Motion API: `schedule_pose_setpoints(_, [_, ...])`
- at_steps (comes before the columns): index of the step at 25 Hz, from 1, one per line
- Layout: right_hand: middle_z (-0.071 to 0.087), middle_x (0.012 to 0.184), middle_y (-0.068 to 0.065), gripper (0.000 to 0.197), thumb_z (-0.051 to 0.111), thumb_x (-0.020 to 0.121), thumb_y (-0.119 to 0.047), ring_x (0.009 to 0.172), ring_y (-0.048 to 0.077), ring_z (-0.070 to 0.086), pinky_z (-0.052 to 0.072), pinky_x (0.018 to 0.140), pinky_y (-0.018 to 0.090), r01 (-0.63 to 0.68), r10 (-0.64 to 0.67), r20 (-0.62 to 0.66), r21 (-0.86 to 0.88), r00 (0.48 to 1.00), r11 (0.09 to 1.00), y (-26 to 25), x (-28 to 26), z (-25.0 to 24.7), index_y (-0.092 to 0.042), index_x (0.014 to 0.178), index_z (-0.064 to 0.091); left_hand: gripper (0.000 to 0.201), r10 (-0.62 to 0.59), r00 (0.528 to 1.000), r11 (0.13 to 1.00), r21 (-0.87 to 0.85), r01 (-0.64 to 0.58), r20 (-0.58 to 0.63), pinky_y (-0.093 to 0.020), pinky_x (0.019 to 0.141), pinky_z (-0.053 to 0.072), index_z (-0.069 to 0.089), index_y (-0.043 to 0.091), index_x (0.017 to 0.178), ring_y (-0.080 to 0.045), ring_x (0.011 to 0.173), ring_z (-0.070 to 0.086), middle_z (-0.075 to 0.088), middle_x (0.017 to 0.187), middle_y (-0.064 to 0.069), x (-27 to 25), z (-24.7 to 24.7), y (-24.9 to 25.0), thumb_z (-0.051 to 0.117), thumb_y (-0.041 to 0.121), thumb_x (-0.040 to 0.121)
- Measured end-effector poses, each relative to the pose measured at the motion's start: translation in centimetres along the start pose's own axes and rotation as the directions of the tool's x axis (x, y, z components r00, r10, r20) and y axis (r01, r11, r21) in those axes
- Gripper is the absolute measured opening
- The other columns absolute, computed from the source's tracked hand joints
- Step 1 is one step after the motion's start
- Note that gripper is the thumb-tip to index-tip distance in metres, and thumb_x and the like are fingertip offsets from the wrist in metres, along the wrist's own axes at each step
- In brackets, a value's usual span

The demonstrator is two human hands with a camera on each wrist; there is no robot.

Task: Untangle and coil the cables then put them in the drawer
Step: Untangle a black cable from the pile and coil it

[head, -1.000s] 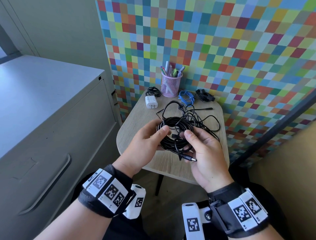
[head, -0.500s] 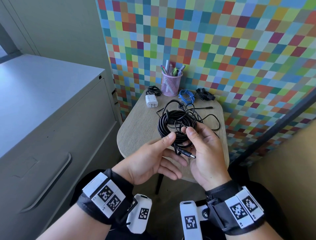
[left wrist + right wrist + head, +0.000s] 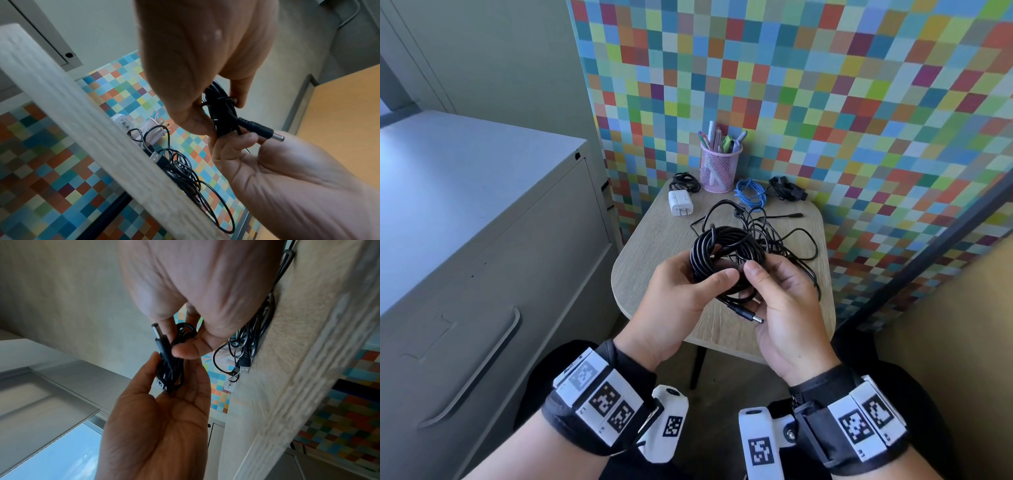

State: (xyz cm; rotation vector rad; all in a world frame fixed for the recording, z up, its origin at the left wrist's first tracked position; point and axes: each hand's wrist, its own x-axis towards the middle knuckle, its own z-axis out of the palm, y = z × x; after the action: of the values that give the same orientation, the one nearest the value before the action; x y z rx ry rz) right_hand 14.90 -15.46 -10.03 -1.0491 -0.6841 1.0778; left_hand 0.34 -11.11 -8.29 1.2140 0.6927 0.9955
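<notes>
I hold a thick black cable coil (image 3: 717, 255) above the small wooden table (image 3: 654, 246), both hands on it. My left hand (image 3: 710, 282) grips its lower left side, thumb over the strands (image 3: 218, 112). My right hand (image 3: 758, 286) pinches the lower right side, and the coil's barrel plug (image 3: 748, 315) sticks out across that palm (image 3: 161, 340). A loose tangle of thin black cables (image 3: 777, 236) lies on the table behind the coil. The grey cabinet's drawer (image 3: 476, 366), with its long handle, is closed at my left.
At the table's back stand a pink pen cup (image 3: 719, 169), a white charger (image 3: 680, 205), a blue cable coil (image 3: 750, 193) and two small black cable bundles (image 3: 683, 181) (image 3: 787, 192). A checkered wall is right behind the table.
My left hand, which had loosened with its fingers spread under the coil, has closed on it again. The coil sits slightly higher between both thumbs.
</notes>
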Motion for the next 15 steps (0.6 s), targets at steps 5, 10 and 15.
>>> schedule_pose_setpoints(5, [0.072,0.099,0.009,0.029,0.069,0.092,-0.008,0.069,0.019,0.064,0.05,0.052,0.032,0.003,0.001,0.066,-0.058,0.998,0.998,-0.5,0.0,0.1,-0.014,0.121,0.07,0.032,-0.052,0.993,0.994,-0.103,0.041,-0.102,-0.035,0.089,0.058,0.081,0.013,0.091,-0.029,0.094,0.073,0.077,0.099,-0.017,0.2,-0.1,0.5,0.057,-0.008,0.095])
schedule_pose_setpoints(10, [0.074,0.096,0.007,0.035,0.074,0.089,-0.012,0.068,0.026,0.068,0.053,0.049,0.034,0.075,-0.048,0.158,-0.172,0.986,0.982,-1.3,-0.1,0.2,-0.026,0.122,0.075,0.012,0.004,0.981,0.998,-0.061,-0.016,-0.196,-0.029,0.072,0.058,0.07,-0.006,0.1,-0.018,0.075,0.068,0.071,0.081,-0.01,0.4,0.2,0.3,0.058,-0.005,0.097])
schedule_pose_setpoints(15, [0.072,0.087,0.008,0.026,0.066,0.097,-0.001,0.064,0.023,0.064,0.056,0.052,0.036,0.109,-0.083,0.148,-0.176,0.985,0.978,-1.1,-0.4,0.7,-0.021,0.108,0.078,0.015,0.056,0.97,0.996,-0.048,-0.069,-0.237,-0.018,0.056,0.046,0.064,0.002,0.089,-0.006,0.055,0.055,0.059,0.06,0.009,0.3,0.4,0.3,0.055,-0.006,0.098])
